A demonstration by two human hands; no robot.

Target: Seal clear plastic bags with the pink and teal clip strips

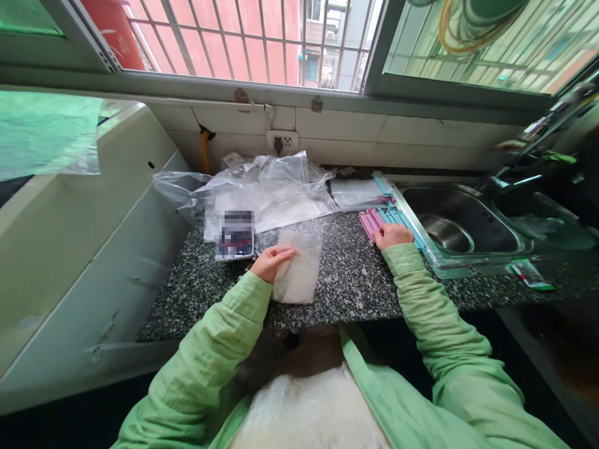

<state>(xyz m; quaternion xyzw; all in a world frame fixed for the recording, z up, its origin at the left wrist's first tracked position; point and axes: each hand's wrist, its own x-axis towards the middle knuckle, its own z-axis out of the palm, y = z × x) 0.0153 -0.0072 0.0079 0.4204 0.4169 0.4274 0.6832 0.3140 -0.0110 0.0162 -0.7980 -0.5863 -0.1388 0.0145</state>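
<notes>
My left hand (274,262) is closed on the left edge of a small translucent plastic bag (299,274), thumb on top. The bag lies flat near the front of the speckled stone counter (349,271). Over to the right, my right hand (394,237) has its fingers closed at the end of the pink strips (370,222), which lie side by side in a row. Blue strips (393,216) continue that row toward the sink, partly covered by this hand. Exactly what its fingertips grip is hard to see.
A large crumpled clear plastic bag (276,187) spreads along the back left, with a blurred dark rectangular item (235,236) before it. Flat clear bags (358,194) lie behind the strips. A metal sink (461,202) holds a steel bowl (445,233). A small packet (531,274) lies at right.
</notes>
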